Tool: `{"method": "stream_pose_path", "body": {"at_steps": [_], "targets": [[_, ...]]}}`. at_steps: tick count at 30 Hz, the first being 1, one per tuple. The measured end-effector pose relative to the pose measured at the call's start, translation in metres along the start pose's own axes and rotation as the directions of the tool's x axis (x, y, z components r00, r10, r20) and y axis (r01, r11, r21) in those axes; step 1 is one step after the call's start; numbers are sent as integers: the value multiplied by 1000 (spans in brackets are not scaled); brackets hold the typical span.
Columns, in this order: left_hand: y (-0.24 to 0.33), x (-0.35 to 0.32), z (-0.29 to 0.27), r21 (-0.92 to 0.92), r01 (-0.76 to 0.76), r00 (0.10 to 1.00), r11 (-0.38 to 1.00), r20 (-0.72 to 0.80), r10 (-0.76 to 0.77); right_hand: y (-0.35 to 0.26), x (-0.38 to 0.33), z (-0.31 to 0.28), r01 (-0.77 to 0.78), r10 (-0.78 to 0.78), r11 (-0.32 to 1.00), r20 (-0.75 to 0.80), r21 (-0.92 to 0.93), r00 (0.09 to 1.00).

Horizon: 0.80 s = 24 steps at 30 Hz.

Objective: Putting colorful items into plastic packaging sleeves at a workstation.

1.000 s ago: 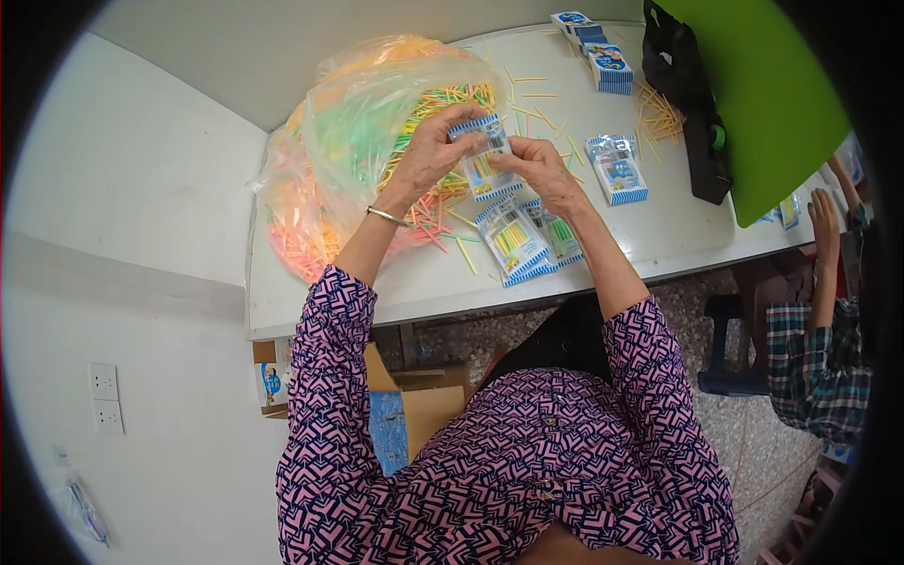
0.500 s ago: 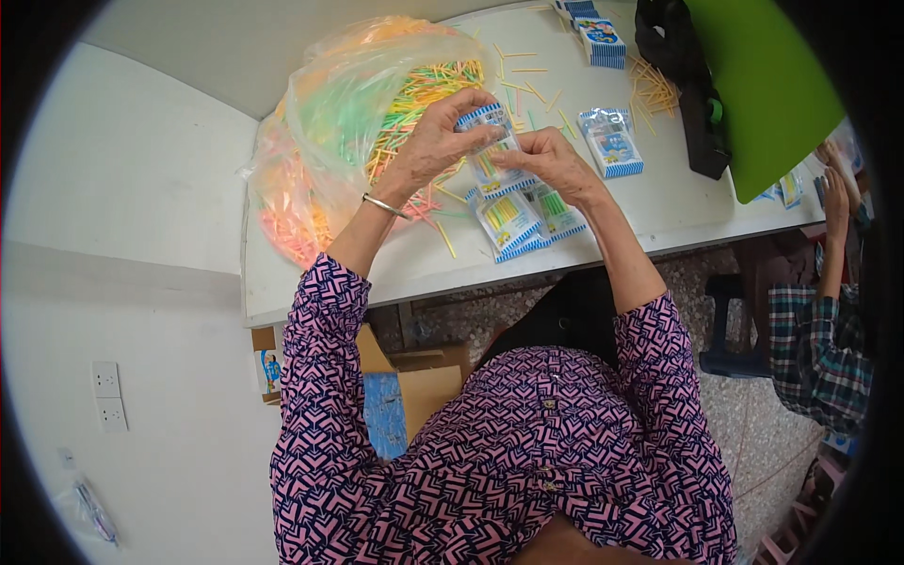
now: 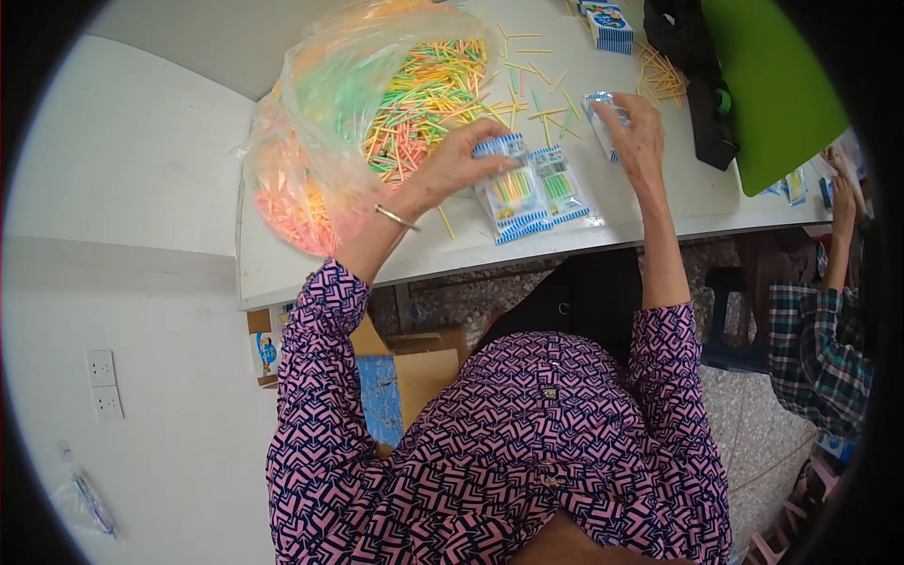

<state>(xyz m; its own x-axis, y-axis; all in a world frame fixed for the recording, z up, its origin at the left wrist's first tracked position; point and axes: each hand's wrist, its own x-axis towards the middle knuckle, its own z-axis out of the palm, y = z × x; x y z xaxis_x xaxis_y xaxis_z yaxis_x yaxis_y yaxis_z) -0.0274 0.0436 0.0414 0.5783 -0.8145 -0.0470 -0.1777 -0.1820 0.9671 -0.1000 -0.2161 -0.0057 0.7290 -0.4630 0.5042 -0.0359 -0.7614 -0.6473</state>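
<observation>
The left hand, (image 3: 454, 168) well apart from the right hand, (image 3: 640, 141) touches a stick-filled packet (image 3: 514, 195) on the near counter, (image 3: 433, 254) the right touching a blue-and-white packet (image 3: 600, 128) farther right, neither grip being determinable.

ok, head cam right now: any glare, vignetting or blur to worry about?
Head view: vignettes to black at the corners; head view: bright glare streaks on the clear plastic bag; head view: light looks even on the white table, dimmer on the floor beneath it; head view: left hand and right hand readable, no heavy motion blur.
</observation>
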Motion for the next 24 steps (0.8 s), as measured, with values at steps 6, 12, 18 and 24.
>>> {"method": "stream_pose_path", "body": {"at_steps": [6, 12, 18, 24], "targets": [[-7, -41, -23, 787, -226, 926, 574, -10, 378, 44, -16, 15, -70, 64, 947, -31, -313, 997], [0, -81, -11, 957, -277, 959, 85, 269, 95, 51, -10, 14, -86, 82, 952, -26, -293, 996], [-24, -32, -23, 971, -211, 937, -113, 234, 258, 56, -7, 14, -68, 63, 964, -24, -259, 998], [-25, 31, -49, 935, -297, 912, -194, 338, 234, 50, -5, 13, -114, 119, 954, 2, -279, 993]]}}
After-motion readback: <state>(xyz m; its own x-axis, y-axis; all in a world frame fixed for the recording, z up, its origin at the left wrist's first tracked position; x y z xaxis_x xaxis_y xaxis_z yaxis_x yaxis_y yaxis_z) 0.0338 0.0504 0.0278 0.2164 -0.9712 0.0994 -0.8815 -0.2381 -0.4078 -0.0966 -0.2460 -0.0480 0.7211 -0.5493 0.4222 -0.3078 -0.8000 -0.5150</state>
